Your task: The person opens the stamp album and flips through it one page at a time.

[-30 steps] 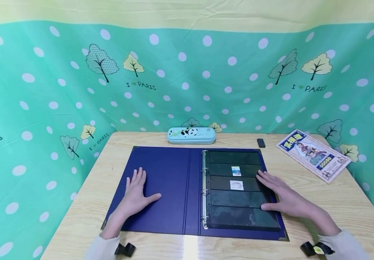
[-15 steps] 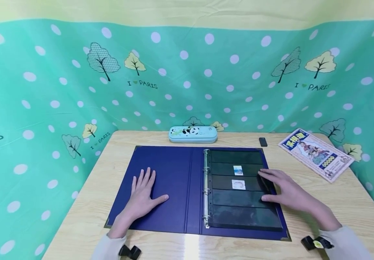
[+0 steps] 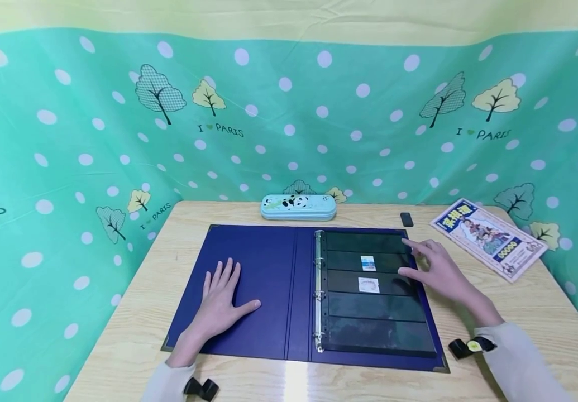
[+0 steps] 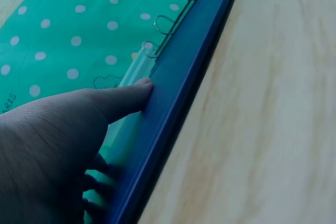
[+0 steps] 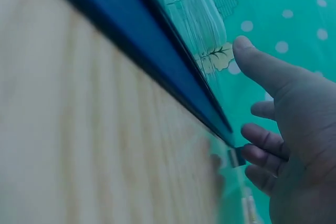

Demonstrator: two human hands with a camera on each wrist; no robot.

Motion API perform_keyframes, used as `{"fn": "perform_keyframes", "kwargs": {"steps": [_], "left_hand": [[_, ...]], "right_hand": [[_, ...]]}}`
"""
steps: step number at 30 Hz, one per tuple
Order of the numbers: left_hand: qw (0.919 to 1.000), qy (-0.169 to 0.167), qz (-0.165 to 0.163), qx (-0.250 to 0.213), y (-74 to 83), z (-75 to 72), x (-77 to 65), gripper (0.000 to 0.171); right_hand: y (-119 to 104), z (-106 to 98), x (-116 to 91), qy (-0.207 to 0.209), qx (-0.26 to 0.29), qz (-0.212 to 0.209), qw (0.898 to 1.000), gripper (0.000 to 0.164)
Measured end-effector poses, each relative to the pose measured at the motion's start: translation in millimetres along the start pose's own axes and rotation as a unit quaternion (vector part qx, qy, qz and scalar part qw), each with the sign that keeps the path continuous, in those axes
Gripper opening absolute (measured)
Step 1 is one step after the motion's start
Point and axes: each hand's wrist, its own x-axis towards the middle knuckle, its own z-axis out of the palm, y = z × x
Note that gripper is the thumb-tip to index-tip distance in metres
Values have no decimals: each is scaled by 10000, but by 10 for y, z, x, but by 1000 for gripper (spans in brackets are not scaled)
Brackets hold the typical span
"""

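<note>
A dark blue ring binder lies spread on the table, its metal rings near the middle. On its right side sits a black pocket page in several strips. Two stamps show there: a blue and white one and, one strip lower, a pale one. My left hand rests with fingers spread on the bare left cover. Over the page's upper right edge is my right hand, thumb and fingers apart; the right wrist view shows the hand with nothing between them.
Behind the binder stands a light blue panda pencil case. A small black object and a printed booklet lie at the back right of the wooden table. A green dotted cloth hangs around it.
My right hand has moved up along the page's right edge towards its upper corner. My left hand shifted slightly right in view at first, then stayed still on the cover.
</note>
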Motion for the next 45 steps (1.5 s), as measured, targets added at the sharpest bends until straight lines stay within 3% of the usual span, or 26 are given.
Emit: {"fn": "perform_keyframes", "kwargs": {"steps": [7, 15, 22, 29, 36, 45], "left_hand": [[9995, 194, 211, -160, -69, 35, -15, 117], [9994, 213, 211, -167, -107, 57, -9, 118], [9997, 139, 140, -128, -99, 65, 4, 118], [9988, 356, 313, -141, -103, 78, 4, 117], [9998, 120, 121, -101, -112, 84, 24, 117], [9995, 220, 163, -133, -91, 73, 18, 117]], "right_hand": [[173, 76, 101, -144, 416, 504, 9978, 85], [277, 81, 222, -238, 393, 634, 9969, 90], [263, 54, 313, -525, -135, 609, 9967, 100], [235, 26, 332, -808, -529, 540, 9939, 111], [190, -12, 336, -888, -892, 281, 9917, 108], [138, -24, 324, -839, -754, 179, 9935, 98]]}}
